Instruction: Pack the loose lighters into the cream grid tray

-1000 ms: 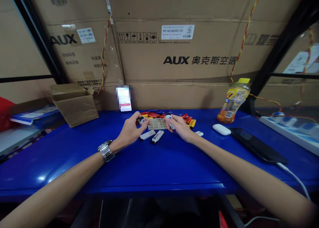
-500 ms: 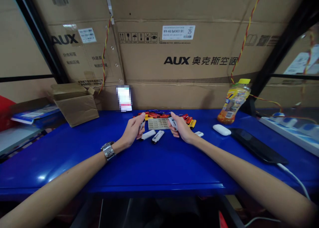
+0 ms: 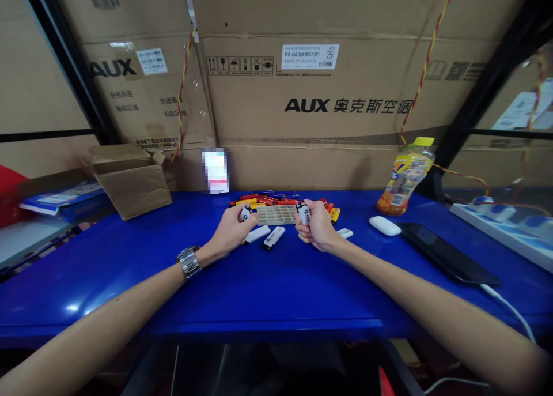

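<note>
My left hand (image 3: 233,232), with a metal watch (image 3: 189,261) at the wrist, is closed around a white lighter (image 3: 245,213) with a dark round logo. A second white lighter (image 3: 303,214), its dark end up, is gripped in my right hand (image 3: 320,226). Between the hands, a pale divided tray (image 3: 275,215) lies on the blue table (image 3: 276,292). Two more white lighters, one plain (image 3: 258,234) and one with lettering (image 3: 273,237), rest in front of it. Another white lighter (image 3: 345,233) is partly hidden behind my right wrist.
Several red, yellow and blue lighters (image 3: 268,199) lie behind the tray. A lit phone (image 3: 215,171) leans at the back beside an open cardboard box (image 3: 133,183). On the right are a drink bottle (image 3: 406,177), a white case (image 3: 384,226), a black device (image 3: 444,253) and a power strip (image 3: 510,229).
My left hand has turned, so the lighter in it now shows its logo end. The right hand has tilted its lighter more upright, with the dark end now visible.
</note>
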A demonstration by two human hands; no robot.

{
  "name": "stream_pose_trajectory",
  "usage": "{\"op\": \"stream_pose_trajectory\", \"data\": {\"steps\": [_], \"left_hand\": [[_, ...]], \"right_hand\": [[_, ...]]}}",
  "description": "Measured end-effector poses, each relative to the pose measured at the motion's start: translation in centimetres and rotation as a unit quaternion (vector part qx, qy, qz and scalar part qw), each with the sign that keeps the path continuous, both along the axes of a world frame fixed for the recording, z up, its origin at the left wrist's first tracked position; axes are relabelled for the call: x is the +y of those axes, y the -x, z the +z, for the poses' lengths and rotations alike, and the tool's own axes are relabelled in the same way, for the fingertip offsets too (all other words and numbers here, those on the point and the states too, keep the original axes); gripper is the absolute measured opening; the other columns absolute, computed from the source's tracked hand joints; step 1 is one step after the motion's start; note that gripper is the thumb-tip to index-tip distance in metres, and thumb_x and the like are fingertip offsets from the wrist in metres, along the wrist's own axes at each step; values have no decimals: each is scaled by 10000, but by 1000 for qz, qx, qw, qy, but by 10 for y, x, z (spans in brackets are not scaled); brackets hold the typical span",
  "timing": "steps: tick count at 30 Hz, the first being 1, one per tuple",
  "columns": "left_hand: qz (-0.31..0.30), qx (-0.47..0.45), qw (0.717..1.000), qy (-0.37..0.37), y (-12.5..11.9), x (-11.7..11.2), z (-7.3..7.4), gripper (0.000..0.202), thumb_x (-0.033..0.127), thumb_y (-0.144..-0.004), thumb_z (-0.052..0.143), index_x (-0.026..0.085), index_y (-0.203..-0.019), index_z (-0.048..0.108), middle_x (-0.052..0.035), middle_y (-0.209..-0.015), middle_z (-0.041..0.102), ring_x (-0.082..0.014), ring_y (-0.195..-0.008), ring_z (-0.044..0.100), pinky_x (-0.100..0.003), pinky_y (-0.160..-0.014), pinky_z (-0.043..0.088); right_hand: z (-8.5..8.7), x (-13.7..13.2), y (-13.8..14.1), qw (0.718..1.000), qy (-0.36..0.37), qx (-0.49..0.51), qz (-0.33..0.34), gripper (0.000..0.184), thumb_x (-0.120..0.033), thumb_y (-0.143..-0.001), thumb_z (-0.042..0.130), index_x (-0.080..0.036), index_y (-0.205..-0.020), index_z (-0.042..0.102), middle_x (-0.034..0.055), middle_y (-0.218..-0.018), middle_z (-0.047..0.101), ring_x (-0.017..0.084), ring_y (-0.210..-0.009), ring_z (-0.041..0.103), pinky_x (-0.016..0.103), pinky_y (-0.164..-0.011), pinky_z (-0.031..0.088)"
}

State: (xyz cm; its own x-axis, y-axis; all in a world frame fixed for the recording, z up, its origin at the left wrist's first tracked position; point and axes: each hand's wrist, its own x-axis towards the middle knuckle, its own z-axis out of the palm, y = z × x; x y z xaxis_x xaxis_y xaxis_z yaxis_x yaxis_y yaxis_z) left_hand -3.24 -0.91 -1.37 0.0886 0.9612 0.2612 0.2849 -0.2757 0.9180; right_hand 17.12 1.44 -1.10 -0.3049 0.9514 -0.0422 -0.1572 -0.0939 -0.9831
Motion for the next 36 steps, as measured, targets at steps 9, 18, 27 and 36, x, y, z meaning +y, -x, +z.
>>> {"op": "stream_pose_trajectory", "data": {"steps": [9, 18, 27, 36], "left_hand": [[4, 29, 999, -14, 1, 0, 2, 224, 382, -783, 586, 164, -781, 539, 78, -466, 382, -58, -346, 322, -210, -335, 260], [14, -1, 1000, -22, 2, 10, 10, 286, 447, -846, 545, 211, -846, 383, 41, -612, 518, -103, -508, 483, -243, -498, 402], [64, 210, 954, -202, 10, 65, 4, 184, 343, -892, 513, 182, -811, 548, -2, -672, 521, -138, -635, 466, -276, -601, 364], [69, 270, 944, -175, -3, 85, 6, 220, 293, -892, 515, 161, -723, 565, -23, -654, 613, -126, -586, 501, -263, -558, 317]], "right_hand": [[-1, 3, -2, 1000, 13, 12, 23, 453, -491, -892, 188, -225, -574, 373, -63, -340, 257, 65, -279, 153, 201, -307, 115], [1, 7, -3, 989, -145, -24, -17, 271, -512, -880, 432, -254, -825, 368, -97, -441, 460, 75, -282, 298, 184, -294, 234], [-2, 27, -11, 914, -352, -189, -66, 296, -455, -870, 512, -181, -831, 615, 13, -732, 580, 126, -637, 512, 255, -558, 414], [-2, 37, -9, 897, -386, -214, -18, 296, -404, -891, 494, -148, -954, 627, -10, -628, 529, 118, -557, 472, 260, -537, 387]]}}
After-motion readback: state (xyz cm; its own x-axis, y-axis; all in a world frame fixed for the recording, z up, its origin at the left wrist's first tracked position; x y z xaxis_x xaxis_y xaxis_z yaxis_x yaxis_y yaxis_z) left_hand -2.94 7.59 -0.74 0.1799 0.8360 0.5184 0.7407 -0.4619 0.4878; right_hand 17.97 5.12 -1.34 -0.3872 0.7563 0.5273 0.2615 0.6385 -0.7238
